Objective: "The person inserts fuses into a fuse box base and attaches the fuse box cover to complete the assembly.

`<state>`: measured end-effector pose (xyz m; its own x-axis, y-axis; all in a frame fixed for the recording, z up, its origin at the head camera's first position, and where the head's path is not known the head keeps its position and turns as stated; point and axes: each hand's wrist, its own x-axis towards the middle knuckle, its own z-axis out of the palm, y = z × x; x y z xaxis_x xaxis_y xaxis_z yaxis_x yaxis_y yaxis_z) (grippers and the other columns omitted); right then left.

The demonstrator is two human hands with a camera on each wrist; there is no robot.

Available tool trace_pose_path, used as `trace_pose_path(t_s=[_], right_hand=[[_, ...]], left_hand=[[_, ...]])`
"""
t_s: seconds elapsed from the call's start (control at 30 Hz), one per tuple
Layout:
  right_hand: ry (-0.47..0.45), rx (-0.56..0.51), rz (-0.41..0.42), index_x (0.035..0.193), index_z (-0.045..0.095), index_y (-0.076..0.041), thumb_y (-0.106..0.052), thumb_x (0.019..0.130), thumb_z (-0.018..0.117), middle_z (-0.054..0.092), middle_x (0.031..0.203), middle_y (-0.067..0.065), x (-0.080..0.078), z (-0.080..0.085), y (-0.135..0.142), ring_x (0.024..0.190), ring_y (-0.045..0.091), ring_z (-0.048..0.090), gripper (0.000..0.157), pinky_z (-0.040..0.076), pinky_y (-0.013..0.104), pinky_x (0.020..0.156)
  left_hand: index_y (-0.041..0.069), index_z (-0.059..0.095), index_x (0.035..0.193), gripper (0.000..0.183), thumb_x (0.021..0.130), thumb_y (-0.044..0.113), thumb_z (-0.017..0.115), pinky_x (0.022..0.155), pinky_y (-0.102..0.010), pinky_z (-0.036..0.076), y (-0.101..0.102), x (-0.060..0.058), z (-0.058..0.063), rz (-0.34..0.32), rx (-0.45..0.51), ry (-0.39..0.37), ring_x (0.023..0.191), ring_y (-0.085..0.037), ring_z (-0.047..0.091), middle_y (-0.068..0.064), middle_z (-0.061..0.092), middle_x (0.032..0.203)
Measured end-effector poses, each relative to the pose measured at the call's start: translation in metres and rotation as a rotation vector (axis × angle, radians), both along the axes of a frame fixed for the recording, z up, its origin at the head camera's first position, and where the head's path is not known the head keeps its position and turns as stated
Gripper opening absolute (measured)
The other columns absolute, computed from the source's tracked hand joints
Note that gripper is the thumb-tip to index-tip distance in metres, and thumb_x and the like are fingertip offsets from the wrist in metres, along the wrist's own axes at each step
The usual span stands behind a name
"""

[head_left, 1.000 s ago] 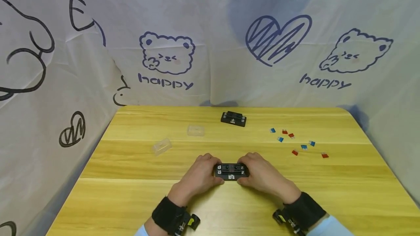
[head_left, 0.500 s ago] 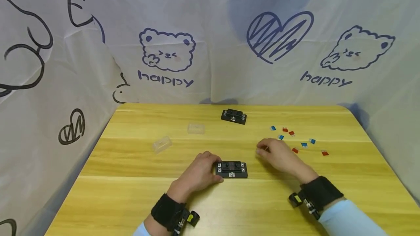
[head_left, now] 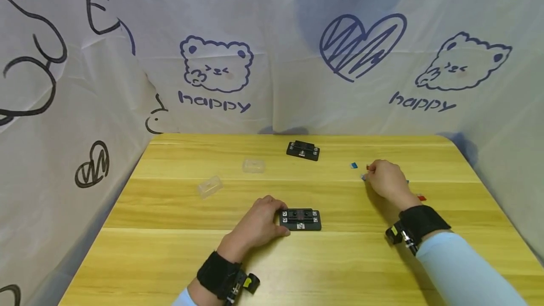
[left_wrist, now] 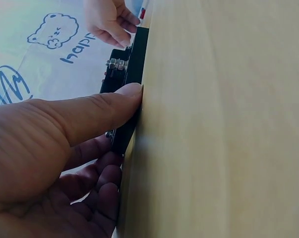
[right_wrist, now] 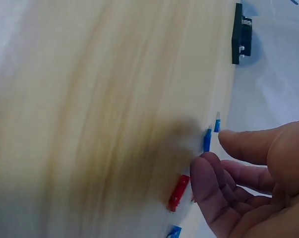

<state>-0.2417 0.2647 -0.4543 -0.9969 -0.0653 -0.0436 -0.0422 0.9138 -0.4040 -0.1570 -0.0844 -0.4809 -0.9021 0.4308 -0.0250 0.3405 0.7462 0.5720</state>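
Observation:
My left hand [head_left: 260, 225] holds the left end of a black fuse block [head_left: 303, 219] flat on the table, thumb on its near edge and fingers at the far side. In the left wrist view, bolts and nuts show on the fuse block [left_wrist: 135, 57]. Over at the right, my right hand [head_left: 387, 181] is among small blade fuses, some hidden beneath it. The right wrist view shows its thumb and fingers apart, close to a blue blade fuse [right_wrist: 207, 140]; a red blade fuse [right_wrist: 178, 193] lies beside the fingertips. Nothing shows between the fingers.
A second black fuse block [head_left: 303, 150] lies near the table's back edge. Two clear plastic covers [head_left: 253, 166] lie left of it, one nearer the left hand. Another blue fuse [head_left: 354, 165] and a red fuse [head_left: 421, 198] lie around the right hand. White cloth [head_left: 272, 60] hangs behind.
My right hand has let go of the fuse block's right end and moved right and away to the fuses. The left hand has kept its hold on the block.

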Motion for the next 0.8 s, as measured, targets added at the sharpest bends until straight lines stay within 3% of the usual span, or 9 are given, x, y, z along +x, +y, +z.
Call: trace_pose_path(t_s=[0.2,0.37,0.5,0.8], right_hand=[[-0.065,0.006,-0.005,0.113,0.064,0.005,-0.023,0.094,0.063,0.062,0.117,0.029,-0.005,-0.004,-0.001,0.082,0.032,0.06,0.035,0.044,0.035,0.061],[-0.074,0.011,-0.014,0.097,0.066,0.002,-0.02,0.093,0.063,0.066,0.097,0.022,-0.006,-0.005,-0.003,0.072,0.028,0.056,0.023,0.042,0.034,0.058],[-0.077,0.013,-0.017,0.091,0.059,-0.001,-0.02,0.093,0.063,0.06,0.082,0.014,-0.005,-0.005,-0.002,0.067,0.026,0.051,0.019,0.039,0.035,0.058],[0.021,-0.028,0.0,0.088,0.057,-0.004,-0.021,0.093,0.062,0.057,0.072,0.009,0.003,-0.001,-0.019,0.059,0.022,0.049,0.019,0.037,0.033,0.053]], left_hand=[[0.013,0.063,0.118,0.054,0.072,0.034,0.083,0.091,-0.039,0.045,0.0,0.0,-0.001,-0.001,-0.006,0.009,0.1,-0.02,0.051,-0.002,0.058,0.108],[0.014,0.063,0.117,0.053,0.072,0.034,0.083,0.091,-0.039,0.045,0.0,0.0,-0.001,0.001,-0.008,0.014,0.1,-0.02,0.051,0.0,0.058,0.107],[0.014,0.063,0.117,0.053,0.072,0.034,0.083,0.091,-0.039,0.046,0.0,0.0,-0.001,0.001,-0.011,0.011,0.098,-0.019,0.051,0.001,0.057,0.104],[0.014,0.064,0.117,0.052,0.072,0.034,0.083,0.092,-0.038,0.045,0.001,0.001,0.0,0.013,-0.013,0.006,0.101,-0.02,0.051,-0.001,0.059,0.109]])
